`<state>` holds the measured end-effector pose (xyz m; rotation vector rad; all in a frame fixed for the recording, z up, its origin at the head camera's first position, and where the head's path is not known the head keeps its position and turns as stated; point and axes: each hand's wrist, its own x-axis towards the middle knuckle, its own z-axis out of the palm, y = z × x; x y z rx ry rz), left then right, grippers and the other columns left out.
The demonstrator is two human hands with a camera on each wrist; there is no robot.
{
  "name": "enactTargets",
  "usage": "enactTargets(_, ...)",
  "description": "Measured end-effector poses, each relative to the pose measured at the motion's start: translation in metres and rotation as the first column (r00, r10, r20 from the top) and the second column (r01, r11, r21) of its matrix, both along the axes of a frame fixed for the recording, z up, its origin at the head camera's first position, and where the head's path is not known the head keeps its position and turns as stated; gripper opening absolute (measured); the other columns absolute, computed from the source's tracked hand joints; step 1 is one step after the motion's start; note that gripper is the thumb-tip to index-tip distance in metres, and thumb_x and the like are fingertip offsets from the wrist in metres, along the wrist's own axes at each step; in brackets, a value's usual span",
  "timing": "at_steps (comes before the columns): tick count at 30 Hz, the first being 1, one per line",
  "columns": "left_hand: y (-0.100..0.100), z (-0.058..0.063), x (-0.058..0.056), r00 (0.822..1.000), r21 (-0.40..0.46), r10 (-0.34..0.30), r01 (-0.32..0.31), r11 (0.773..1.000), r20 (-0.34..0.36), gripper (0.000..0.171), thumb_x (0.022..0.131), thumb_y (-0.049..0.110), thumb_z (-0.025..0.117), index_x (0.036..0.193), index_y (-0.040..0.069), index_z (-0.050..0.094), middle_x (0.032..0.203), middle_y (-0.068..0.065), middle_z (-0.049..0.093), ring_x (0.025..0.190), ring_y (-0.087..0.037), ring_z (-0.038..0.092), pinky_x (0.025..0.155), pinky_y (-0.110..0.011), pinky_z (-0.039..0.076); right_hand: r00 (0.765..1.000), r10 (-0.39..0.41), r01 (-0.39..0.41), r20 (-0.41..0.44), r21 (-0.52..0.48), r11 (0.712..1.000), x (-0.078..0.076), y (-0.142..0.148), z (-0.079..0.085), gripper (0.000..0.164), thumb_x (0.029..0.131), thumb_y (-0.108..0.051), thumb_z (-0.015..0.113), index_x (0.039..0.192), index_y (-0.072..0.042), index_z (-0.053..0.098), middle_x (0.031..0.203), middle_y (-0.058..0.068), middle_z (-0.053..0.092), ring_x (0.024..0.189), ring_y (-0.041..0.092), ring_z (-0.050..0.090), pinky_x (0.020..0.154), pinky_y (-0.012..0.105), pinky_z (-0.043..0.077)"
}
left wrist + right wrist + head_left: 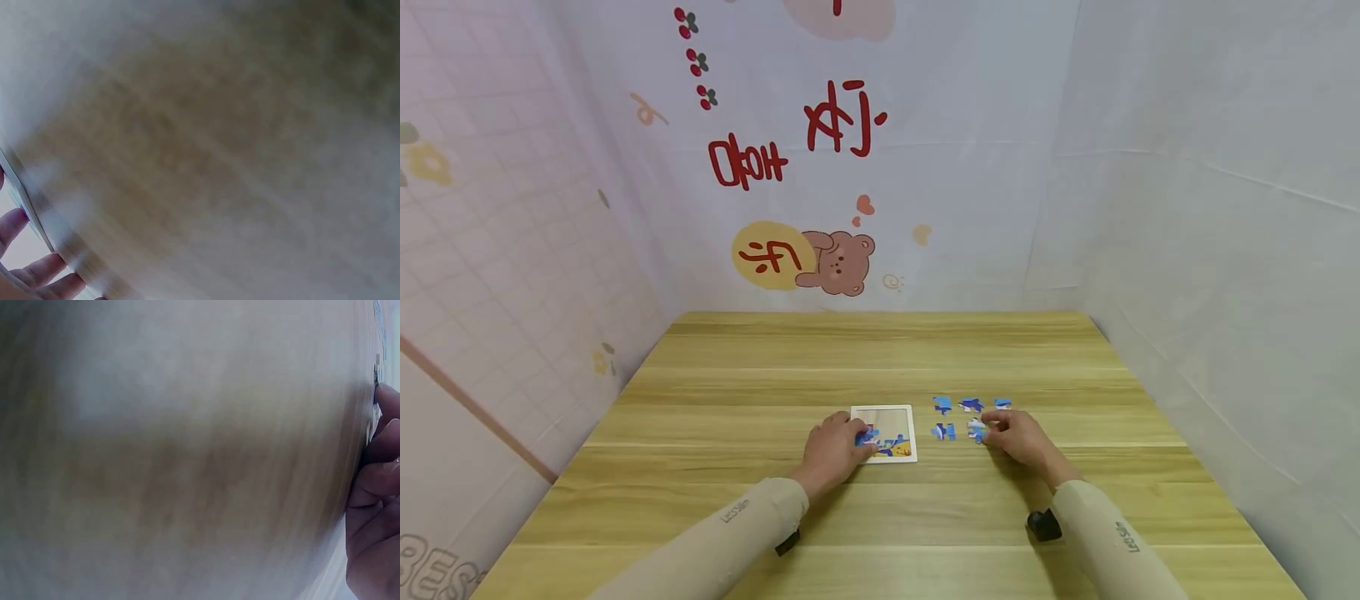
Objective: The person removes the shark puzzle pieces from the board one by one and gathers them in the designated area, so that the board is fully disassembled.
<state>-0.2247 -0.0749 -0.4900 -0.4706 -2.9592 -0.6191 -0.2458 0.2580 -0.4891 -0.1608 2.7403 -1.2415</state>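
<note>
A white square puzzle tray (pixel 913 417) lies on the table, its lower part filled with blue and yellow pieces. My left hand (pixel 835 450) rests on the tray's left side, covering part of the picture. In the left wrist view, relaxed fingers (pixel 44 270) reach over the tray's edge (pixel 28 203). My right hand (pixel 1018 437) has its thumb and index finger at the right side of a blue-and-white puzzle piece (pixel 975 427), pinching it near the table. The right wrist view shows the other fingers (pixel 375 481) curled in beside the tabletop.
Loose puzzle pieces lie around the right hand: a blue piece (pixel 942 405), a dolphin piece (pixel 972 405), another piece (pixel 1002 403) behind the fingers, and a blue-and-white one (pixel 943 432) nearer the tray. The wooden table (pixel 880 350) meets white-covered walls (pixel 970 208) at the back and sides.
</note>
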Motion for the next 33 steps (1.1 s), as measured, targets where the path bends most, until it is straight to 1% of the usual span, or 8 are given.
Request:
enactTargets(7,-0.001,0.003,0.0,1.0,-0.001,0.006,-0.006,1.0,0.01,0.04,0.089,0.035,0.074,0.115,0.006,0.068,0.116,-0.015,0.06,0.107,-0.033,0.057,0.09,-0.057,0.044,1.0,-0.024,0.024,0.008,-0.011,1.0,0.0,-0.012,0.008,0.037,0.092,-0.009,0.068,0.126,0.004,0.063,0.092,0.006,0.066,0.075,0.018,0.054,0.065,0.031,0.046)
enactTargets(13,-0.004,-0.001,-0.004,1.0,-0.001,0.016,-0.016,1.0,0.023,0.05,0.086,0.035,0.074,0.123,0.003,0.062,0.116,-0.016,0.06,0.105,-0.033,0.057,0.088,-0.055,0.044,1.0,-0.009,0.01,0.01,-0.105,0.994,-0.004,-0.053,0.02,0.033,0.094,-0.007,0.065,0.125,0.004,0.064,0.084,0.011,0.065,0.065,0.02,0.055,0.056,0.028,0.043)
enactTargets(18,-0.018,-0.001,-0.007,0.998,0.073,-0.057,0.054,0.996,0.028,0.046,0.089,0.027,0.073,0.124,-0.001,0.061,0.124,-0.02,0.059,0.113,-0.036,0.057,0.095,-0.055,0.044,0.999,0.042,-0.04,0.013,-0.145,0.989,-0.008,-0.098,0.022,0.032,0.092,-0.004,0.067,0.122,0.003,0.066,0.08,0.01,0.064,0.063,0.023,0.059,0.055,0.029,0.044)
enactTargets(20,-0.025,0.001,-0.008,0.996,0.107,-0.085,0.083,0.991,0.009,0.044,0.09,0.022,0.073,0.123,-0.003,0.061,0.127,-0.024,0.057,0.117,-0.04,0.056,0.097,-0.056,0.044,0.997,0.073,-0.069,0.023,-0.147,0.987,-0.008,-0.113,0.02,0.031,0.092,-0.005,0.067,0.122,0.002,0.067,0.079,0.009,0.065,0.063,0.024,0.061,0.056,0.029,0.046)
enactTargets(23,-0.033,0.005,-0.008,0.995,0.131,-0.099,0.099,0.986,-0.006,0.042,0.09,0.02,0.074,0.122,-0.004,0.062,0.128,-0.027,0.056,0.118,-0.043,0.055,0.098,-0.056,0.044,0.991,0.131,-0.127,0.018,-0.139,0.982,-0.008,-0.131,0.018,0.031,0.092,-0.006,0.067,0.122,0.002,0.067,0.078,0.007,0.065,0.061,0.021,0.059,0.055,0.028,0.046)
enactTargets(27,-0.033,0.009,-0.006,0.997,0.136,-0.082,0.08,0.987,0.009,0.042,0.089,0.022,0.074,0.121,-0.003,0.063,0.127,-0.025,0.057,0.116,-0.041,0.057,0.096,-0.055,0.045,0.984,0.176,-0.167,0.041,-0.167,0.972,-0.007,-0.149,0.016,0.033,0.092,-0.006,0.066,0.124,0.003,0.066,0.08,0.008,0.064,0.06,0.017,0.054,0.055,0.028,0.044)
enactTargets(30,-0.03,0.008,-0.003,0.997,0.135,-0.066,0.061,0.989,0.027,0.042,0.089,0.022,0.075,0.119,-0.003,0.064,0.124,-0.022,0.059,0.112,-0.039,0.059,0.093,-0.054,0.047,0.983,0.165,-0.148,0.085,-0.177,0.973,-0.004,-0.156,0.014,0.032,0.092,-0.008,0.066,0.123,0.001,0.067,0.081,0.006,0.063,0.06,0.015,0.052,0.056,0.027,0.043)
enactTargets(33,-0.028,0.005,0.0,0.999,0.095,-0.044,0.041,0.995,0.031,0.041,0.089,0.025,0.075,0.116,-0.003,0.066,0.121,-0.02,0.061,0.11,-0.036,0.06,0.092,-0.052,0.048,0.984,0.148,-0.133,0.099,-0.148,0.98,-0.003,-0.16,0.011,0.03,0.092,-0.01,0.067,0.121,-0.001,0.069,0.08,0.003,0.062,0.061,0.014,0.053,0.058,0.028,0.044)
